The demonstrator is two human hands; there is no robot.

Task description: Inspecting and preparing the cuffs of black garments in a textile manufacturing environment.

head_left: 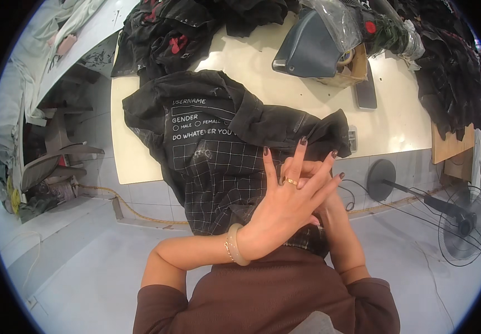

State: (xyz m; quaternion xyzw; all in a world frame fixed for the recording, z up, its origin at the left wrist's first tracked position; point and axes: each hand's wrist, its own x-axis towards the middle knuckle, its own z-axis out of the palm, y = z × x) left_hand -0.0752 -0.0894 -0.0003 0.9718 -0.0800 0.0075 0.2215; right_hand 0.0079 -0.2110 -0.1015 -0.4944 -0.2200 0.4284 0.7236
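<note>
My left hand (290, 203), with a gold ring and a pale bangle, is raised in front of me with its fingers spread. Behind it is my right hand (309, 167), mostly hidden, its visible fingers curled against the left hand's fingers. The two hands touch, and no tool or cloth shows between them. Just beyond them lies a black garment (207, 161) with white printed lettering and a white grid pattern. It is spread over the table and hangs down over the near edge toward my lap. One sleeve (313, 131) is folded across it toward the right.
On the pale table (402, 128) stand a dark blue machine-like casing (310, 47) and a cardboard box (352, 78), with a phone (366, 92) beside them. Dark garments pile up at far left (162, 42) and right (452, 72). A floor fan (463, 222) stands right, a chair (57, 145) left.
</note>
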